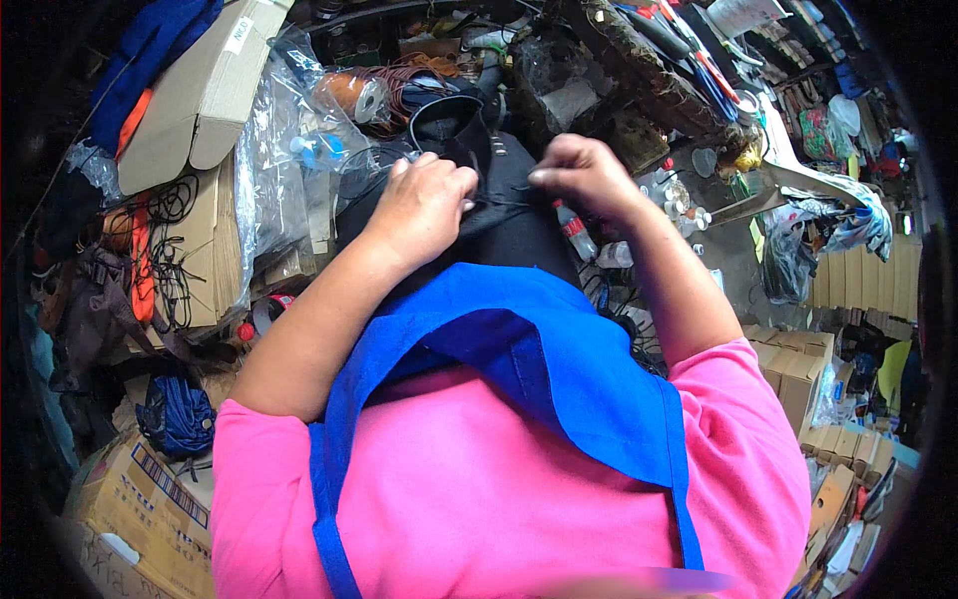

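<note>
A black shoe or boot [496, 167] rests over my lap, its round collar opening [445, 112] turned away from me. Small metal eyelets show near its right edge. My left hand [427, 200] is closed against the shoe's left side, fingers curled inward; what they pinch is hidden. To the right of the shoe, and apart from it, my right hand [587, 178] is closed in a pinch. A thin black lace [511, 192] runs from its fingertips toward the shoe. My blue apron [519, 299] covers the dark cloth below.
Clear plastic bags [269, 170] and folded cardboard [200, 110] crowd the left, beside a spool of orange thread [367, 98]. A soda bottle with a red label [575, 232] lies below my right hand. Several tools [699, 60] hang over a worn bench edge [649, 60].
</note>
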Available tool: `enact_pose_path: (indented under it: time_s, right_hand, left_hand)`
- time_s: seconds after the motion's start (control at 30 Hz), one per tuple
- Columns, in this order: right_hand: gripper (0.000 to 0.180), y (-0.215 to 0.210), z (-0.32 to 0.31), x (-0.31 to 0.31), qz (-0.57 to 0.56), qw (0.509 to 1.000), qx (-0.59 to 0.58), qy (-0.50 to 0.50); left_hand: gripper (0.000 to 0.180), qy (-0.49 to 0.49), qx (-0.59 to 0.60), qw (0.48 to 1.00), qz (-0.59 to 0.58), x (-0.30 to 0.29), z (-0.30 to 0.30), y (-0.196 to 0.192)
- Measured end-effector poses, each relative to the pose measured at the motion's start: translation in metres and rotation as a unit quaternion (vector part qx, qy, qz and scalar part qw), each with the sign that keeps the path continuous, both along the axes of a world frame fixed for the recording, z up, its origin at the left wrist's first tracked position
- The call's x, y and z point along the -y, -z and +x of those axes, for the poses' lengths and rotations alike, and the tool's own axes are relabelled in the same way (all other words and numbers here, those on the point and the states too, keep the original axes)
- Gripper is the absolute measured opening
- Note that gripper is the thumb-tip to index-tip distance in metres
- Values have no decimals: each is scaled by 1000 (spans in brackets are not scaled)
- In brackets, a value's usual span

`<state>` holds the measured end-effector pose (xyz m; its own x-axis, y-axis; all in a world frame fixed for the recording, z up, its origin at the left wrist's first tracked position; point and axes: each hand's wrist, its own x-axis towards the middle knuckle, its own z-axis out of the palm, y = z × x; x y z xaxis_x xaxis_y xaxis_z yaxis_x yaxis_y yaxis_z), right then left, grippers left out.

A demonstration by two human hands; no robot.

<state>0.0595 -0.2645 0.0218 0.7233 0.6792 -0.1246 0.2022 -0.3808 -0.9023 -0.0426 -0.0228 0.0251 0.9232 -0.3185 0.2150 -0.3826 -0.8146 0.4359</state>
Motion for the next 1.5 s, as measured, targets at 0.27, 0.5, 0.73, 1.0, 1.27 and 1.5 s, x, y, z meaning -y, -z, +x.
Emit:
enact_pose_path:
  time_s: [0.27,0.5,0.73,1.0,1.27,1.5]
  right_hand:
    - [30,-17,-8,11,-2,998,36,47]
    - [19,-28,-8,-30,-119,932,314,-133]
    - [12,-28,-11,-24,-132,917,344,-154]
    - [23,-22,-5,-6,-99,989,78,-78]
    - [17,-20,-17,0,-103,993,-19,-49]
    - [18,-47,9,-9,-206,942,264,24]
  left_hand:
    - [12,-2,-87,994,-62,-1,4,1]
    - [12,21,-35,999,22,2,2,2]
    - [13,59,5,995,80,-8,-2,5]
    - [12,32,-40,998,24,-15,-7,4]
    - [12,3,-152,979,-139,-1,6,13]
    - [15,56,-117,990,-50,4,10,10]
